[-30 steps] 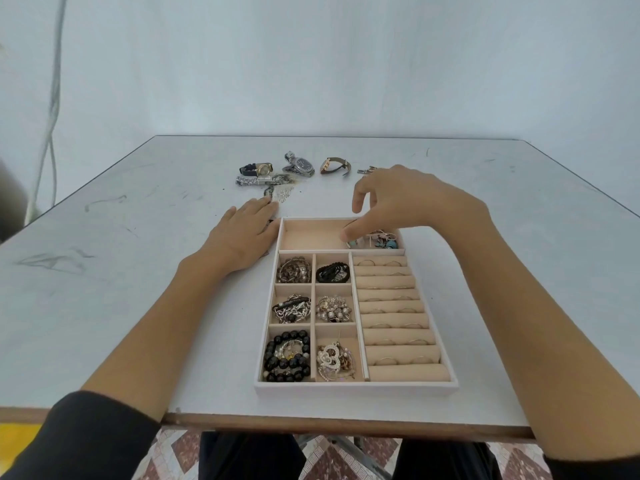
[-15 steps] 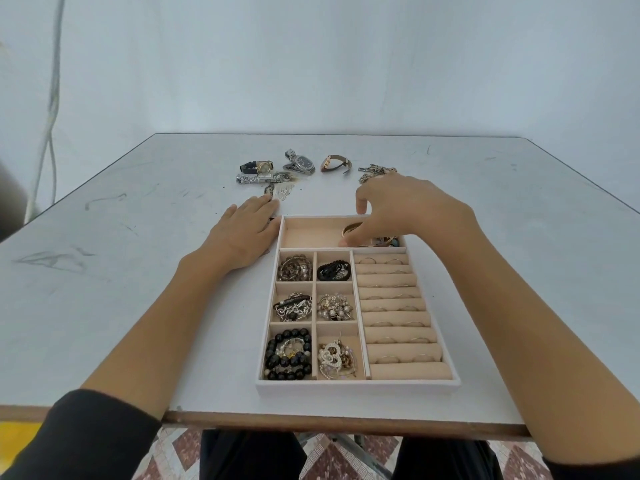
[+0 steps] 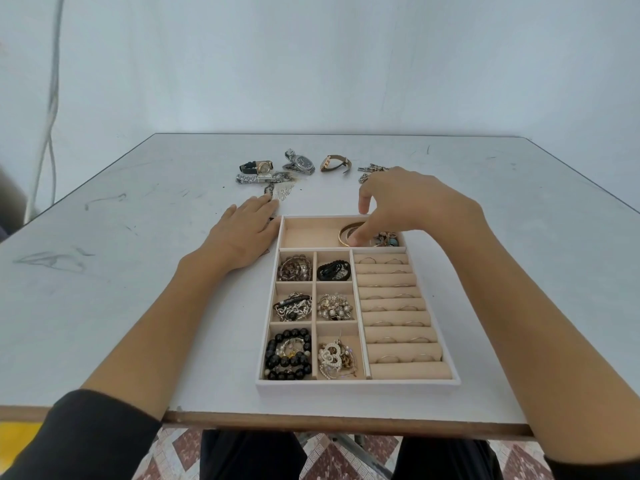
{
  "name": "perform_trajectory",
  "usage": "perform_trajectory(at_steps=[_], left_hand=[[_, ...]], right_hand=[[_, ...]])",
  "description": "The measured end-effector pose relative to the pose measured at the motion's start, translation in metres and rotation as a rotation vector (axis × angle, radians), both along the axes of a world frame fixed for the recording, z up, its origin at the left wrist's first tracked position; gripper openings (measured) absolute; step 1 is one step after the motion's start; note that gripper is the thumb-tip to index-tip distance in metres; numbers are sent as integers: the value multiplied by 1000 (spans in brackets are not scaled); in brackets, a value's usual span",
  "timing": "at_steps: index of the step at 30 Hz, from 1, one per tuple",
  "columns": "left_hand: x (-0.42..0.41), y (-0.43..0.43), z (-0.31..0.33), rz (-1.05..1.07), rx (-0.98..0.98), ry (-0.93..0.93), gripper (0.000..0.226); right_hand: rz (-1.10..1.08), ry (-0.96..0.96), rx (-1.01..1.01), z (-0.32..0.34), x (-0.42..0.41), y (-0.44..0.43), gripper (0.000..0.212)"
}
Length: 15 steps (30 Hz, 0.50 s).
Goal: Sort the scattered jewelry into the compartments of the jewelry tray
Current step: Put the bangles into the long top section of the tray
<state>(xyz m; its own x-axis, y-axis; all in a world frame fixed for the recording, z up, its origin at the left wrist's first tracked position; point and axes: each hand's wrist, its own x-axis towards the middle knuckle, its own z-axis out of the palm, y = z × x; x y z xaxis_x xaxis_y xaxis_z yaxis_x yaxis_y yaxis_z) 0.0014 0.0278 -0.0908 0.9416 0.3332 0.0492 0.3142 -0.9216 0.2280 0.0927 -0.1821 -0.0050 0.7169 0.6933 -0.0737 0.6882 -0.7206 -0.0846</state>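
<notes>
– Since a second ago the right hand has hardly shifted, but a round gold metal bangle has come into sight under it. The bangle is in the long top compartment of the beige velvet jewelry tray.

– Does the grip hold it?

– One fingertip touches the bangle's near rim. The bangle lies flat beside small turquoise-and-gold pieces. Whether the grip pinches it or only rests on it, one cannot tell. The left hand lies flat with straight fingers on the white table, holding nothing, just beside the tray's far left corner.

– On what does the coming move turn?

– Probably on the pieces not yet sorted. They lie in a row beyond the tray's far edge, running left to right: a black-strap watch, a silver steel watch, a brown-strap watch and silver chain links. The links lie just past the right hand's knuckles, so that hand is nearer to them. The black-strap watch is nearer to the left hand.
</notes>
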Motion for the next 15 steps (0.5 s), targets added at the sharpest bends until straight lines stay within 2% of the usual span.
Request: perform_trajectory(at_steps=[3,6,9,12,15], left_hand=[[0,0,0,-3,5,2,51],[0,1,-1,-2,9,-2,51],[0,1,-1,-1,9,-2,51],[0,-1,-1,-1,10,-1,51],[0,-1,0,-2,12,0,51]], right_hand=[[-11,67,66,4,5,-4,48],[-7,236,209,10,24,-15,36],[-130,316,393,-2,57,-27,27],[-315,190,542,-27,90,-23,17],[-424,24,553,-41,107,-5,20]])
